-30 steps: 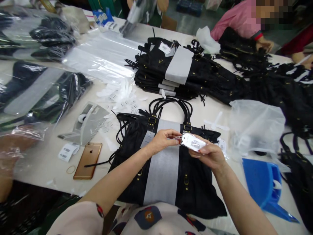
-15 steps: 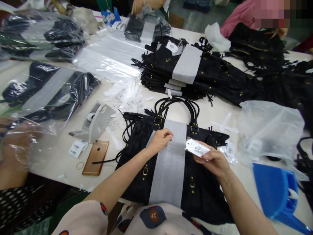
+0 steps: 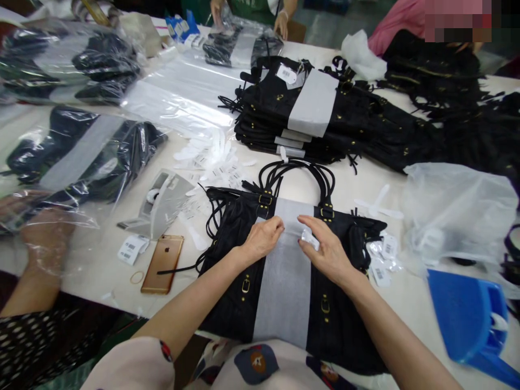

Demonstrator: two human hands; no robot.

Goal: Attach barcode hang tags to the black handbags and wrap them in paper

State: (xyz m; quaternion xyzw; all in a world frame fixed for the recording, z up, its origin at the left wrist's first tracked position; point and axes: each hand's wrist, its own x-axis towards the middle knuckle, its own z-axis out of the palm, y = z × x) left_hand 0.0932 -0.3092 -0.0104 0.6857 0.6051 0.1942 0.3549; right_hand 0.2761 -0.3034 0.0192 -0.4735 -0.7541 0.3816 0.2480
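A black handbag lies flat before me, with gold buckles, looped handles and a wide grey paper band around its middle. My left hand is over the band's left edge, its fingers closed in a pinch; whatever they hold, if anything, is hidden. My right hand is over the band's right edge, index finger and thumb apart at the tips. A small shiny clear packet shows within its grasp. Several labelled clear packets rest beside the bag's right side.
A pile of black bags stands behind. Left are a phone, a grey tape dispenser, loose white tags and a plastic-wrapped bag under a co-worker's hand. A blue dustpan lies right. Other people work across the table.
The white labelled packet has left my right hand's fingertips, and more packets show at the bag's right. My right hand has moved left and turned inward, closer to my left hand.
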